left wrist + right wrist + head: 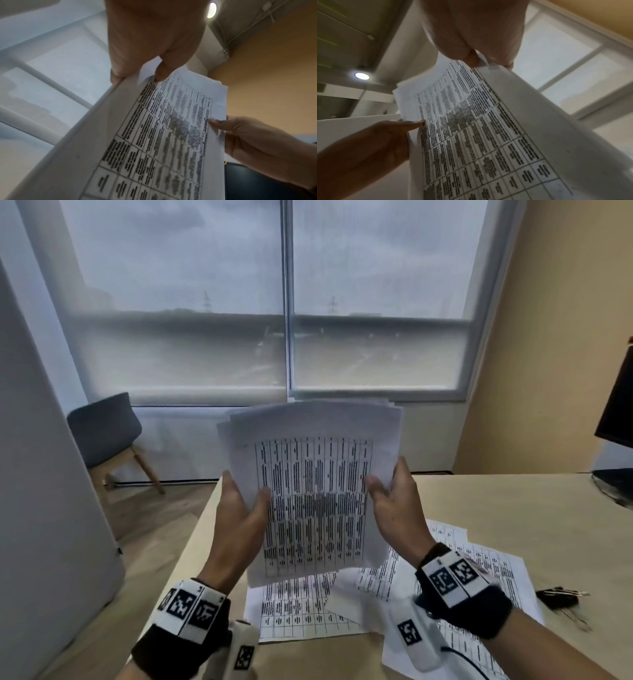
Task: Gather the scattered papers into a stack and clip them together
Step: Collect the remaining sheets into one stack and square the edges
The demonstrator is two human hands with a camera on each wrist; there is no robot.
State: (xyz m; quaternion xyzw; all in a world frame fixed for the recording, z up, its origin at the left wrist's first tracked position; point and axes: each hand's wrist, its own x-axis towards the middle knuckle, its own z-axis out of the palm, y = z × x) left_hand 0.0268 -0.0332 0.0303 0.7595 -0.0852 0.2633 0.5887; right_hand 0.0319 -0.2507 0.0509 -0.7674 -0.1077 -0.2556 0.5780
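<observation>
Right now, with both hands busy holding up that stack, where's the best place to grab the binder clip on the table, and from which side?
The binder clip lies flat on the table, right of the loose sheets. Its wire handles point right, so the right hand could probably come from that side and pinch them; details are blurry.

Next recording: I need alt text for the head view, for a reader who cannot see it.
Both hands hold a stack of printed table sheets upright above a desk, the left hand on its left edge and the right hand on its right. More sheets lie scattered below, with dark binder clips at the right.
</observation>
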